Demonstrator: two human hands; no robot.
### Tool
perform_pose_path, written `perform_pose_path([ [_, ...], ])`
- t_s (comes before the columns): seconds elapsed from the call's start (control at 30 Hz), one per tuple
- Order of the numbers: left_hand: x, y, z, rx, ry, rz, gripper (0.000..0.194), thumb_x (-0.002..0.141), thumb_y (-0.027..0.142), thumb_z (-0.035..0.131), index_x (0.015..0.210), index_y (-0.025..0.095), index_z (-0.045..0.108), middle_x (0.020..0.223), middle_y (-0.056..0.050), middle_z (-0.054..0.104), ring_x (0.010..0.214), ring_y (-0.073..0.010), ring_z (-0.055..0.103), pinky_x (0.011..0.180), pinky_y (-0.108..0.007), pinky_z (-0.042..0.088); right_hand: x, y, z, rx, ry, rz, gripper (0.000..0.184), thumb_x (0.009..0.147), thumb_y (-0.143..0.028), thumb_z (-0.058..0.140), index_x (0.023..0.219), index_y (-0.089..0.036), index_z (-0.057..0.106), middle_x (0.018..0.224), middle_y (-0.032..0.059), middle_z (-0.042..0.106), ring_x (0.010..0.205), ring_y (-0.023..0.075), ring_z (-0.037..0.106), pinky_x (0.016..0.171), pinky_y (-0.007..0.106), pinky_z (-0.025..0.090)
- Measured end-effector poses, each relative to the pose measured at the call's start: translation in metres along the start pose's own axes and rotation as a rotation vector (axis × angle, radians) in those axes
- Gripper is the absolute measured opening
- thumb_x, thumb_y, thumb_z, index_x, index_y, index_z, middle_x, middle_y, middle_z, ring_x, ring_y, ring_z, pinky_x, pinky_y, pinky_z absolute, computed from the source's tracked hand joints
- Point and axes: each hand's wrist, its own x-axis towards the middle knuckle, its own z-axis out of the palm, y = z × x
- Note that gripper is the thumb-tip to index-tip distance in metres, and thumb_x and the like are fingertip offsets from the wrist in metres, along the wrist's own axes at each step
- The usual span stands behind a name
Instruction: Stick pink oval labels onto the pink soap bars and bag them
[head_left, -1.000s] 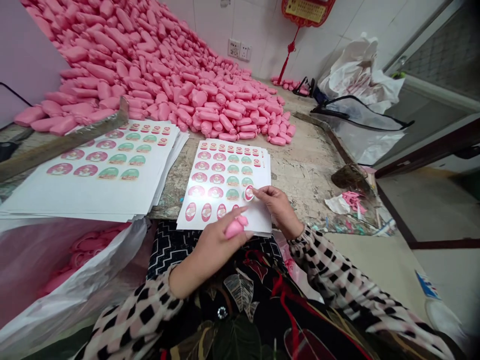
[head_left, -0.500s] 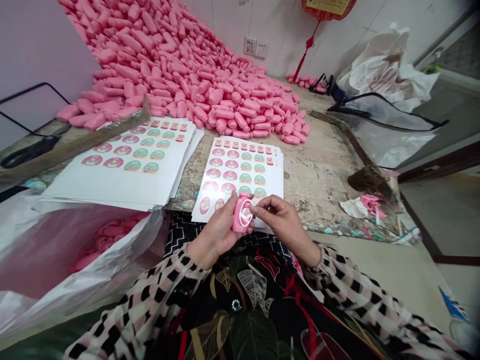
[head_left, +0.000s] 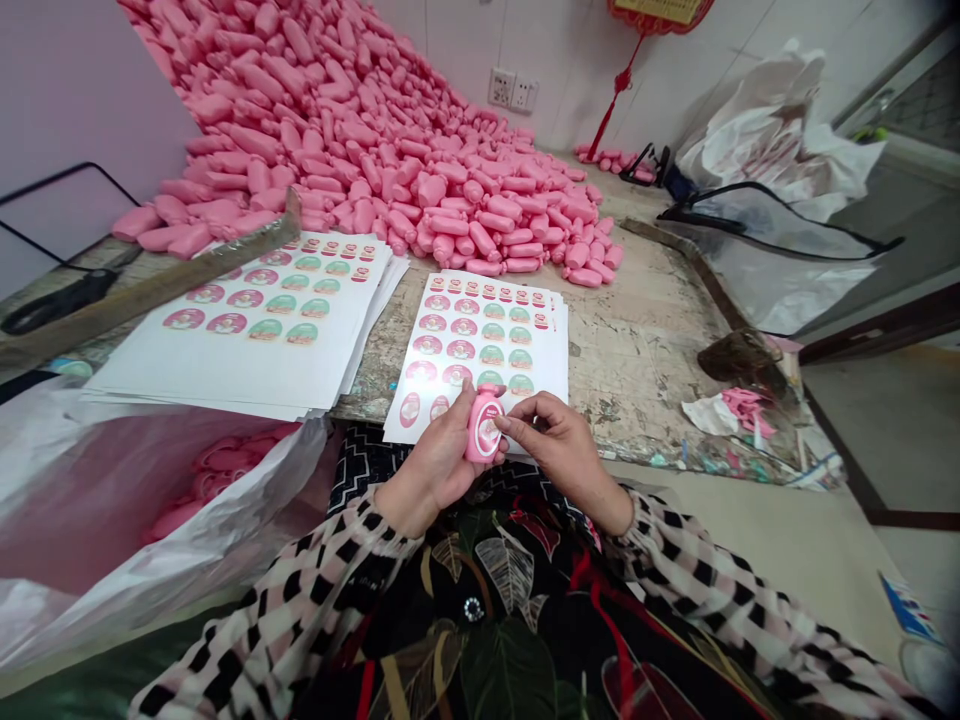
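Note:
My left hand (head_left: pixel 435 455) holds a small pink plastic bottle (head_left: pixel 475 440) upright, its fingers wrapped behind and its thumb along the side. On the bottle's front is an oval pink label (head_left: pixel 488 430) with a white border. My right hand (head_left: pixel 564 445) is closed, with fingers curled and the thumb tip touching the label's right side. Whether anything is pinched there is hidden. Just beyond my hands lies a sheet of stickers (head_left: pixel 478 345), with pink, green and small red ones in rows.
A large heap of pink bottles (head_left: pixel 360 150) covers the back of the worn table (head_left: pixel 637 340). More sticker sheets (head_left: pixel 225 370) lie at left, partly under a wooden strip (head_left: pixel 150 290). An open white bag (head_left: pixel 285 490) with pink pieces hangs below. Scraps (head_left: pixel 739 410) lie at right.
My right thumb has shifted slightly left and down across the label. The bottle has turned a little in my left hand, which stays in place.

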Motion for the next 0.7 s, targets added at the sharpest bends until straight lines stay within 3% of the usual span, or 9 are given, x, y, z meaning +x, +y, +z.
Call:
perform_pose_path([
  [0.23,0.000,-0.001,0.002,0.036,0.026,-0.002,0.045,0.086,0.053,0.043,0.112,0.018,0.054,0.074,-0.004,0.056,0.053,-0.0115,0.055,0.049,-0.023,0.044,-0.003,0.001,0.000,-0.108,0.024,-0.062,0.020,0.078,-0.040,0.063,0.076,-0.021,0.064,0.076,-0.0004,0.061,0.064,0.0110,0.052,0.058,0.023,0.039],
  [0.47,0.000,-0.003,-0.001,0.037,0.003,-0.029,0.042,0.085,0.053,0.045,0.107,0.019,0.056,0.068,-0.002,0.054,0.049,-0.0101,0.053,0.047,-0.022,0.043,-0.005,-0.006,-0.012,-0.493,0.013,-0.230,0.019,0.081,-0.040,0.060,0.087,-0.022,0.066,0.084,0.0033,0.060,0.077,0.0158,0.054,0.069,0.029,0.038],
  [0.57,0.002,-0.003,-0.001,0.015,-0.018,-0.058,0.041,0.085,0.054,0.044,0.104,0.020,0.055,0.067,-0.002,0.055,0.048,-0.0109,0.053,0.045,-0.021,0.041,0.000,-0.002,-0.013,-0.304,0.025,-0.113,0.021,0.077,-0.042,0.064,0.085,-0.022,0.065,0.084,0.0023,0.061,0.076,0.0156,0.054,0.068,0.028,0.039],
  [0.7,0.004,-0.004,0.000,-0.006,-0.030,-0.080,0.042,0.083,0.057,0.044,0.094,0.018,0.055,0.064,-0.003,0.056,0.048,-0.0115,0.053,0.044,-0.021,0.040,0.003,0.001,-0.005,0.231,-0.074,0.179,0.027,0.072,-0.043,0.068,0.084,-0.020,0.061,0.076,-0.0007,0.059,0.069,0.0131,0.053,0.067,0.027,0.042],
])
